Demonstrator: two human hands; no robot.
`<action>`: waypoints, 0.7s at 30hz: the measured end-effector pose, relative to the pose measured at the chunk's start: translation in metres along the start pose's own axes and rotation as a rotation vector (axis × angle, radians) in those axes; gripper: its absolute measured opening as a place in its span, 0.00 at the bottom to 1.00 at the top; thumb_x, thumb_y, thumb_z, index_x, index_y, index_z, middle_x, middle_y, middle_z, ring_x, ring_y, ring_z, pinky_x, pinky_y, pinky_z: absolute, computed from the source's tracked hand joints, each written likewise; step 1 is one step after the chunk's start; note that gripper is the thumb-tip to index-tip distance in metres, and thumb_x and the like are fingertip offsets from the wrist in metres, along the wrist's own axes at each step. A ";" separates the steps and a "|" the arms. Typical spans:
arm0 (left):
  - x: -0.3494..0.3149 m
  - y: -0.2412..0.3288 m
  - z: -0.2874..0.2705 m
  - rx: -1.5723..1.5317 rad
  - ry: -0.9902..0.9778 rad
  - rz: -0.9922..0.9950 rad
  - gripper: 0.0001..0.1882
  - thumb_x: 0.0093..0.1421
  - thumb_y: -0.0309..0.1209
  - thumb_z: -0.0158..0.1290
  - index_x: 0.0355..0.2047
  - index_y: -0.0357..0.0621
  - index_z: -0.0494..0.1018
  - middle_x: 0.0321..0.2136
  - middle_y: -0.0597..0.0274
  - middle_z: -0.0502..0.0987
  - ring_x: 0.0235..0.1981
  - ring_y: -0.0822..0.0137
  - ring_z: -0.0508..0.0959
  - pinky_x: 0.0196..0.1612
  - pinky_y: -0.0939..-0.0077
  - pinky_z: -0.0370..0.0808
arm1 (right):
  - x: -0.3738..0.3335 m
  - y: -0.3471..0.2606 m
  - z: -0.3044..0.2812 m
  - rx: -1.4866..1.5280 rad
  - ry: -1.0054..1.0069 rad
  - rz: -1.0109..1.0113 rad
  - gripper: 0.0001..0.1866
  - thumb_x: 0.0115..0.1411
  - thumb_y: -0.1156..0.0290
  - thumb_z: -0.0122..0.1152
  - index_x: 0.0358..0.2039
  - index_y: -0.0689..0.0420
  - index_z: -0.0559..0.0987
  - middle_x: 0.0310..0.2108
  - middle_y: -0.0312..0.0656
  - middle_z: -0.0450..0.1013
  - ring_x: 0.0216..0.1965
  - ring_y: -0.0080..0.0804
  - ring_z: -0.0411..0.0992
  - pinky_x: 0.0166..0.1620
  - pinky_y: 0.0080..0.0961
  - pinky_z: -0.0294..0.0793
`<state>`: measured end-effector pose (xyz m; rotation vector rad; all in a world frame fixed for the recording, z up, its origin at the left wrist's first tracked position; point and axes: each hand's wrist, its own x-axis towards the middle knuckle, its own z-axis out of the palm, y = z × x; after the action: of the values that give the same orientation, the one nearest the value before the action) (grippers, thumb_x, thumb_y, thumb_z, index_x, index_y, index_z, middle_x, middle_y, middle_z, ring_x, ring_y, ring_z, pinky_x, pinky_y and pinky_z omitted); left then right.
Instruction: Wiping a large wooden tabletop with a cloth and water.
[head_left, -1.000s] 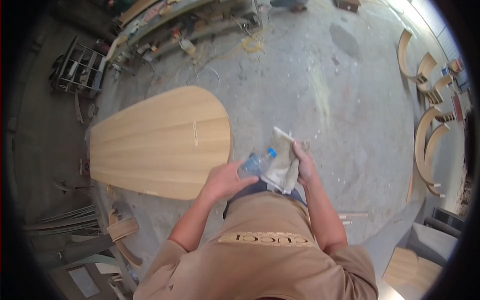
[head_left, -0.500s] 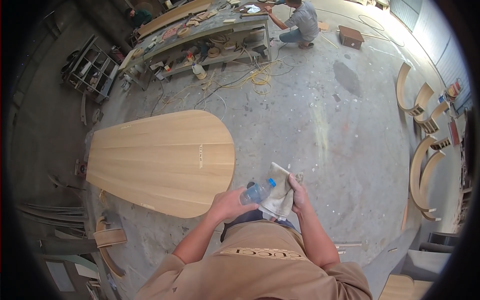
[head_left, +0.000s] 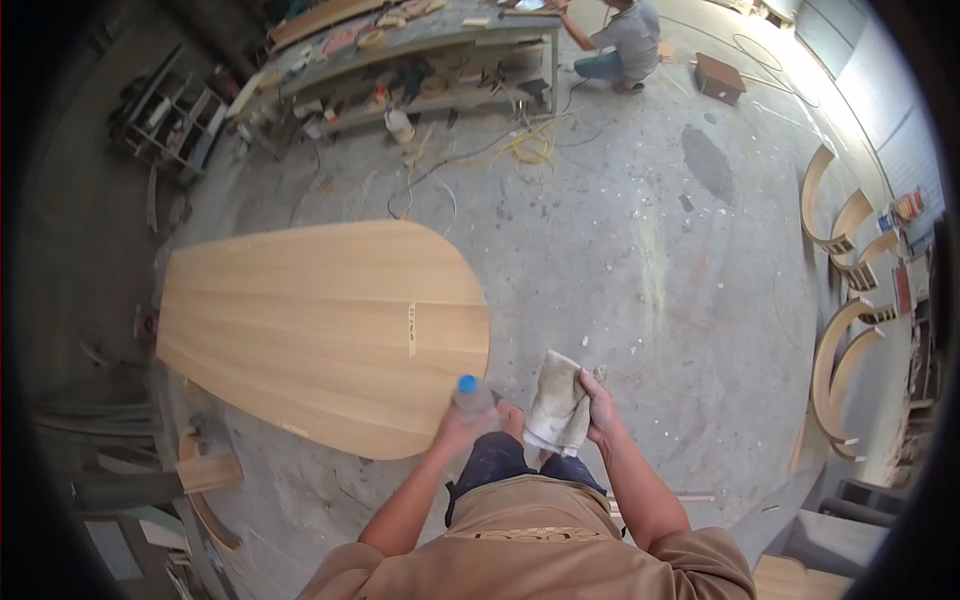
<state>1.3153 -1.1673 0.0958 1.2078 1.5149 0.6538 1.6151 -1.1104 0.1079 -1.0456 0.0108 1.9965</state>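
Note:
A clear plastic bottle with a blue cap is gripped in my left hand, cap upward and a little blurred. That hand is by the rounded near-right edge of a large pale wooden panel, which has a strip of light tape on it. My right hand pinches a folded, stained white cloth that hangs in front of my legs. Bottle and cloth are apart.
A long workbench piled with wood pieces and tools stands at the far side, with a crouching person beside it. Yellow cable lies on the floor. Curved wooden frames stand at the right, a metal shelf at far left.
My left hand has moved the bottle left, away from the cloth, and its cap now points up rather than toward the right. The cloth stays in my right hand.

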 end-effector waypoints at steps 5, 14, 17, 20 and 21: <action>0.082 -0.049 -0.093 0.056 0.359 -0.037 0.29 0.67 0.45 0.60 0.62 0.40 0.70 0.52 0.50 0.78 0.56 0.57 0.77 0.59 0.61 0.73 | 0.054 -0.010 0.032 -0.115 0.085 0.024 0.26 0.73 0.52 0.55 0.59 0.60 0.74 0.52 0.46 0.78 0.50 0.39 0.78 0.57 0.39 0.77; 0.214 -0.128 -0.246 -0.012 1.014 0.051 0.37 0.60 0.44 0.69 0.62 0.36 0.68 0.59 0.50 0.76 0.61 0.56 0.75 0.65 0.63 0.69 | 0.195 0.042 0.109 -1.196 0.325 -0.545 0.20 0.71 0.65 0.60 0.58 0.63 0.78 0.44 0.44 0.80 0.44 0.27 0.74 0.52 0.26 0.72; 0.246 -0.159 -0.246 -0.026 1.081 0.094 0.38 0.59 0.45 0.70 0.61 0.36 0.68 0.57 0.51 0.77 0.59 0.56 0.76 0.64 0.62 0.70 | 0.224 0.089 0.102 -1.564 0.191 -1.078 0.30 0.56 0.83 0.61 0.62 0.60 0.76 0.60 0.53 0.75 0.64 0.47 0.71 0.67 0.37 0.66; 0.251 -0.187 -0.246 -0.037 1.002 0.153 0.38 0.59 0.45 0.69 0.61 0.36 0.68 0.56 0.51 0.77 0.57 0.57 0.77 0.63 0.62 0.70 | 0.212 0.161 0.082 -1.845 0.117 -0.780 0.48 0.43 0.85 0.59 0.70 0.61 0.65 0.71 0.56 0.62 0.75 0.54 0.56 0.74 0.52 0.52; 0.251 -0.196 -0.246 -0.073 0.926 0.171 0.37 0.60 0.44 0.69 0.61 0.36 0.68 0.55 0.52 0.77 0.56 0.57 0.77 0.63 0.63 0.71 | 0.204 0.182 0.077 -1.867 0.111 -0.735 0.49 0.42 0.84 0.59 0.71 0.66 0.62 0.72 0.59 0.59 0.75 0.58 0.54 0.74 0.55 0.49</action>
<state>1.0292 -0.9585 -0.0956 1.0216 2.1062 1.5077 1.3810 -1.0571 -0.0441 -1.7253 -2.1113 0.8062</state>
